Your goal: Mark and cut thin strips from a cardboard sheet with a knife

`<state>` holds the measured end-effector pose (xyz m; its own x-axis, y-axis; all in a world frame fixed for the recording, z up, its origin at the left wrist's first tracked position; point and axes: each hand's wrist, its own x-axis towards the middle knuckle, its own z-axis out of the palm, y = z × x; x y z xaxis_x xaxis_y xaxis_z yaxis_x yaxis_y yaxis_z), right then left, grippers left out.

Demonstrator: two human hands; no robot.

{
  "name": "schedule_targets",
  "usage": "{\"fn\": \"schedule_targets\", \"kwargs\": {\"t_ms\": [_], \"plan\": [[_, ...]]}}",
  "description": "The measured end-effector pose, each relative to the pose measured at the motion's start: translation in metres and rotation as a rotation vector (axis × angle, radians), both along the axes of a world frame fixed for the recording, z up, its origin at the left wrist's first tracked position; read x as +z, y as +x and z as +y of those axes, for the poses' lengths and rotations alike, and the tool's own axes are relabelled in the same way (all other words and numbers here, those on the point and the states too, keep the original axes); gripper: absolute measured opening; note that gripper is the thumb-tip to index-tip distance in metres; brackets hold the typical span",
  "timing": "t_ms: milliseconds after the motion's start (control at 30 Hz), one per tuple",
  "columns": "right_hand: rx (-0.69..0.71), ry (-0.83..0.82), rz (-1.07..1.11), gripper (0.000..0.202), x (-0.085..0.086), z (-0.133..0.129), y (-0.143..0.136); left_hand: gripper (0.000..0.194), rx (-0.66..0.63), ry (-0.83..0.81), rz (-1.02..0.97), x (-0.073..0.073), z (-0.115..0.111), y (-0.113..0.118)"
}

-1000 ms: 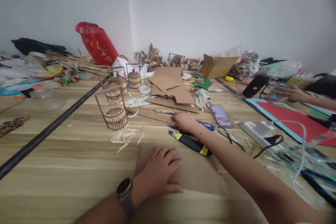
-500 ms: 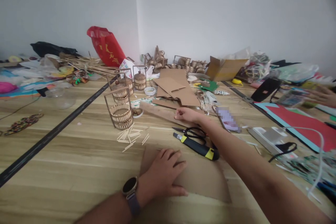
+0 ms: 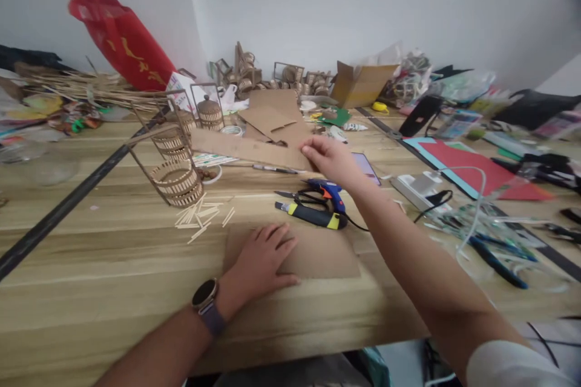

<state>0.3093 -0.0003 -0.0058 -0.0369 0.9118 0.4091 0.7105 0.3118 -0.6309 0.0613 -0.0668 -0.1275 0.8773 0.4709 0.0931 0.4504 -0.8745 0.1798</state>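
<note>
Your left hand (image 3: 261, 260) lay flat, fingers spread, pressing the flat brown cardboard sheet (image 3: 318, 254) at the near edge of the pale wooden counter (image 3: 91, 254). Your right hand (image 3: 331, 160) reached farther out, fingers pinched on the end of the long narrow brown cardboard strip (image 3: 245, 149), which ran leftward just above the counter. Between the hands: yellow-and-black utility knife (image 3: 313, 216), black-handled scissors (image 3: 299, 196), blue glue gun (image 3: 329, 190). Left: round slatted wooden cage (image 3: 175, 178), loose pale sticks (image 3: 202, 221).
</note>
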Motion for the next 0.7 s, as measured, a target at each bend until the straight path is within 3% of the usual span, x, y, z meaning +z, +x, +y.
{"fn": "schedule_targets", "kwargs": {"t_ms": [200, 300, 433, 700], "plan": [[0.036, -0.302, -0.125, 0.035, -0.054, -0.083, 0.001, 0.071, 0.053, -0.013, 0.002, 0.003, -0.002, 0.005], [-0.076, -0.373, -0.308, 0.035, -0.074, -0.105, 0.0, 0.068, 0.061, 0.015, -0.031, 0.002, -0.004, 0.007], [-0.202, -0.389, -0.521, 0.03, -0.084, -0.107, -0.001, 0.063, 0.078, 0.064, -0.062, -0.002, -0.006, 0.007], [-0.252, -0.355, -0.606, 0.03, -0.087, -0.074, 0.01, 0.058, 0.218, 0.072, -0.104, -0.011, -0.001, 0.014]]}}
